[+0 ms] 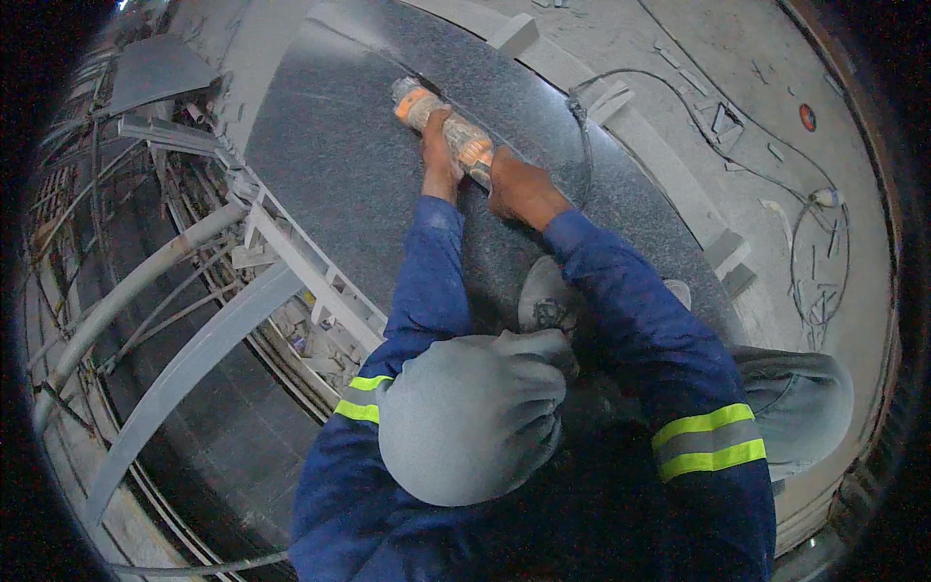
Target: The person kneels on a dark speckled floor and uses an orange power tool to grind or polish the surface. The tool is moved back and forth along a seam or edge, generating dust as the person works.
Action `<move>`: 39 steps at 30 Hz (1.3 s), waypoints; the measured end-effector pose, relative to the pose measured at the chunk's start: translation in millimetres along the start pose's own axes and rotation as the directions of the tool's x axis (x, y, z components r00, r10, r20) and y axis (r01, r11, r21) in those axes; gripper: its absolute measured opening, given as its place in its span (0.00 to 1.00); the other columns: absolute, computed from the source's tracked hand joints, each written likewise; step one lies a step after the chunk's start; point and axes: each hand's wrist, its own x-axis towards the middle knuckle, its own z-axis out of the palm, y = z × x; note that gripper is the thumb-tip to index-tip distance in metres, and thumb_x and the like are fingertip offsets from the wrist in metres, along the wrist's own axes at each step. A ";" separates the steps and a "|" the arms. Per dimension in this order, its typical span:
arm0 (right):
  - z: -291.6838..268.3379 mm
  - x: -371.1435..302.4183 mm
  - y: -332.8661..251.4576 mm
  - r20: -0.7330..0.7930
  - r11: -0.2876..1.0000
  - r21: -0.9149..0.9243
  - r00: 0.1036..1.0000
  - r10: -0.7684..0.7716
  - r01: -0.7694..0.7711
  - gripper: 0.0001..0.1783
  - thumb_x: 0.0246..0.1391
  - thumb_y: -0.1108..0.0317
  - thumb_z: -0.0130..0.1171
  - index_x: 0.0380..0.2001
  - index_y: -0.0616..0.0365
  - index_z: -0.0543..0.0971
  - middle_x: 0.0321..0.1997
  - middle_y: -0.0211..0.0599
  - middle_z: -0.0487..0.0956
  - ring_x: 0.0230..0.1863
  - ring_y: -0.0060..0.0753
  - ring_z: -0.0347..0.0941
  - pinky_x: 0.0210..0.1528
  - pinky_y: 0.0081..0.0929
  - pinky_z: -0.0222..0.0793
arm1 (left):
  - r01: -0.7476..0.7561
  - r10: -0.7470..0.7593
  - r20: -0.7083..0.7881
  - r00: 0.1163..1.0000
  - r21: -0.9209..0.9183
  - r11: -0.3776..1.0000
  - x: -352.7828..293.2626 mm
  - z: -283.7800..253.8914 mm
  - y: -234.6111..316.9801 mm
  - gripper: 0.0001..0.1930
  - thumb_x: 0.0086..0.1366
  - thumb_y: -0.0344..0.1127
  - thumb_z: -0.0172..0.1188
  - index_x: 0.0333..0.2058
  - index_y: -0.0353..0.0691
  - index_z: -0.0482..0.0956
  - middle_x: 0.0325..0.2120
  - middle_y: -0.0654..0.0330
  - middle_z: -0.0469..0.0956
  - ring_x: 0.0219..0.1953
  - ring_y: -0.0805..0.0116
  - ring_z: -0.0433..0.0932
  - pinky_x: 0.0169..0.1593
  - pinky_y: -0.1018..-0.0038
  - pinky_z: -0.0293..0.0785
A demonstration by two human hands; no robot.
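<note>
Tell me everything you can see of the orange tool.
The tool is long, barrel-shaped, orange and grey, seemingly plastic, dusty. It slants over the dark slab, head to the upper left. The left hand wraps its middle; the right hand holds the rear. Pale haze lies beyond the head. Any blade is unclear.

Orange, perhaps grey-patched power tool point(463, 138); speckled grey slab point(335, 136); blue sleeves point(433, 262)

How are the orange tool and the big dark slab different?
The tool is partly bright orange; the slab is speckled dark grey. The tool is small and narrow; the slab is big and flat. The tool is handheld; the slab lies beneath. Both look dusty in places.
</note>
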 end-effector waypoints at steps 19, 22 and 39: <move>-3.3 -3.0 -2.1 0.002 0.997 0.076 1.000 -0.018 0.018 0.20 0.50 0.68 0.57 0.43 0.69 0.68 0.39 0.60 0.78 0.40 0.60 0.77 0.40 0.51 0.73 | -0.029 0.029 -0.013 0.999 -0.011 1.000 3.0 -4.7 -0.5 0.15 0.57 0.45 0.55 0.36 0.40 0.69 0.27 0.58 0.74 0.27 0.59 0.77 0.33 0.61 0.78; -5.0 -6.0 -0.6 0.031 0.997 0.075 0.999 -0.030 0.028 0.17 0.52 0.67 0.55 0.41 0.68 0.67 0.38 0.62 0.78 0.39 0.62 0.77 0.38 0.52 0.72 | -0.057 0.057 -0.003 0.998 -0.001 0.998 7.0 -9.9 -5.5 0.15 0.57 0.45 0.55 0.36 0.40 0.69 0.27 0.58 0.74 0.27 0.58 0.77 0.33 0.61 0.78; 7.4 36.6 -0.4 -0.061 0.997 0.071 0.998 -0.036 0.040 0.22 0.44 0.70 0.62 0.43 0.69 0.71 0.38 0.58 0.78 0.38 0.60 0.78 0.39 0.48 0.74 | -0.022 0.024 0.065 0.998 -0.032 0.999 35.8 -9.9 8.4 0.16 0.54 0.43 0.58 0.36 0.39 0.70 0.27 0.58 0.71 0.29 0.58 0.76 0.34 0.60 0.77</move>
